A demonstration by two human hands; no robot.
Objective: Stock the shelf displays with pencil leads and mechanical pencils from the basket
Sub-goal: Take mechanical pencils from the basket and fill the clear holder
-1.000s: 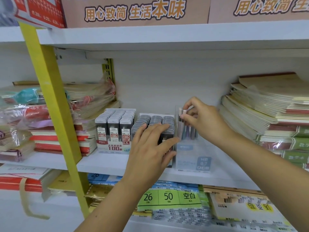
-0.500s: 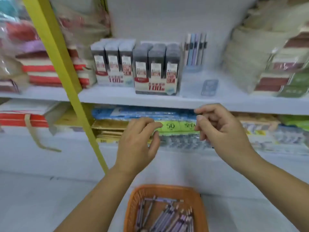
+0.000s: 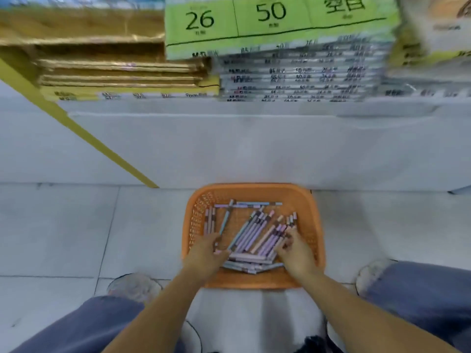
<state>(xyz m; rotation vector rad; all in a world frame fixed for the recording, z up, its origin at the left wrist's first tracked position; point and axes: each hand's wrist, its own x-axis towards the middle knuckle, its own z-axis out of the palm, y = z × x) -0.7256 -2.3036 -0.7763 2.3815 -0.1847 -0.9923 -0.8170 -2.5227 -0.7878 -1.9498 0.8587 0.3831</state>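
Note:
An orange plastic basket [image 3: 254, 187] stands on the tiled floor in front of the shelf base. Inside it lies a loose heap of several mechanical pencils [image 3: 251, 233], purple, pink and pale blue. Both my hands reach down into the basket. My left hand [image 3: 206, 253] is at the left side of the heap with its fingertips on a pencil; blur hides whether it grips. My right hand [image 3: 297, 252] is at the right side, its fingers curled round the ends of a few pencils. The shelf displays are out of view.
Above the basket is the white shelf base [image 3: 229, 149], with a slanting yellow post [image 3: 76, 128] at the left. The bottom shelf holds gold packs [image 3: 114, 70], a green pack [image 3: 267, 21] and stacked paper packs [image 3: 293, 77]. My knees [image 3: 420, 289] flank the basket.
My view has dropped from the shelf to the floor. Both hands left the pencil display, came down past the shelf edge and are now inside the basket among the pencils.

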